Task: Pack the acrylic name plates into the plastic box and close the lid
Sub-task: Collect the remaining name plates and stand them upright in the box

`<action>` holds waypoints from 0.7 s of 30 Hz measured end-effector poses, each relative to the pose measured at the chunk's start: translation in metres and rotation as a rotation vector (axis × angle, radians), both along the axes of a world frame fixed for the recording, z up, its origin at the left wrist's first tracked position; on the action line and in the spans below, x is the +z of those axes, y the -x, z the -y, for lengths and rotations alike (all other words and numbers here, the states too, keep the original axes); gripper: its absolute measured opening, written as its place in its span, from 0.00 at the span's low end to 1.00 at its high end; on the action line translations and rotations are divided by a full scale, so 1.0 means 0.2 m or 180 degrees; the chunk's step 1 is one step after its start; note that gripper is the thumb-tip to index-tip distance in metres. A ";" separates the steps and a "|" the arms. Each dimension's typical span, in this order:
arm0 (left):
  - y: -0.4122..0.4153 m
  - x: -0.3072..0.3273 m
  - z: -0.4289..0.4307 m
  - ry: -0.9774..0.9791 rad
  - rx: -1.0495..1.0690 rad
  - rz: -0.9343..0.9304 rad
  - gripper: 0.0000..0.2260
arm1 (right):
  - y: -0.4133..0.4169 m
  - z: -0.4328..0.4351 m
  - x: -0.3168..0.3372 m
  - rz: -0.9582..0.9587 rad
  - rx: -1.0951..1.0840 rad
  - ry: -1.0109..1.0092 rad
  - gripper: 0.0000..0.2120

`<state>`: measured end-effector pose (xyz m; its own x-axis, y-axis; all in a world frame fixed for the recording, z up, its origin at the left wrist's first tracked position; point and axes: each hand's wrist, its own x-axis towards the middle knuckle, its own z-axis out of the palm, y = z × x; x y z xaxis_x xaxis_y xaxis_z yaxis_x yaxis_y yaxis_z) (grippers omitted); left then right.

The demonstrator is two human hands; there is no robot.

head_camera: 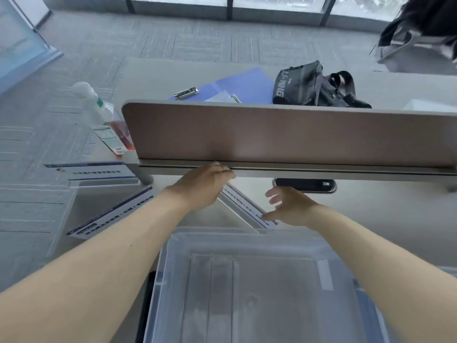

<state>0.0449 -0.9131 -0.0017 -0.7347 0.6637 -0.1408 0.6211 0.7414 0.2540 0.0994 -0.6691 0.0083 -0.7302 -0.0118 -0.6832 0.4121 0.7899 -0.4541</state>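
Acrylic name plates (247, 205) lie on the bench (371, 214) mid-frame, just beyond the uncovered plastic box (247, 280). The left hand (205, 186) grasps one plate's far end; the right hand (289, 206), fingers spread, touches its near end. Lifting it level should keep the clear, blue-striped plate from scraping.

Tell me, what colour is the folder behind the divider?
Light purple-blue folder, seen in the head view.

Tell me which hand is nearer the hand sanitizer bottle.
Left. The left hand is at the divider's base, right of the hand sanitizer bottle; the right hand is farther right, at the name plate's near end.
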 end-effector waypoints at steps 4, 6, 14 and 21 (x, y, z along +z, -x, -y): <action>0.03 -0.05 -0.06 0.0138 -0.0515 -0.0439 0.23 | 0.02 0.00 -0.05 0.0008 0.0713 -0.0102 0.24; 0.02 -0.06 -0.09 0.0213 -0.0562 -0.0431 0.22 | 0.01 0.01 -0.08 -0.0095 0.0917 -0.0103 0.18; -0.03 -0.11 -0.08 0.0434 -0.0104 0.0046 0.03 | 0.00 -0.04 -0.15 -0.0749 0.1213 -0.0486 0.12; -0.11 -0.02 0.02 -0.0128 0.0632 0.0446 0.10 | -0.06 -0.07 -0.02 -0.1549 0.0519 -0.0158 0.08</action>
<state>0.0663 -0.9180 -0.0054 -0.8263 0.5155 -0.2269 0.4209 0.8329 0.3593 0.1115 -0.6559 0.0034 -0.9550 -0.1282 -0.2674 0.0320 0.8518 -0.5228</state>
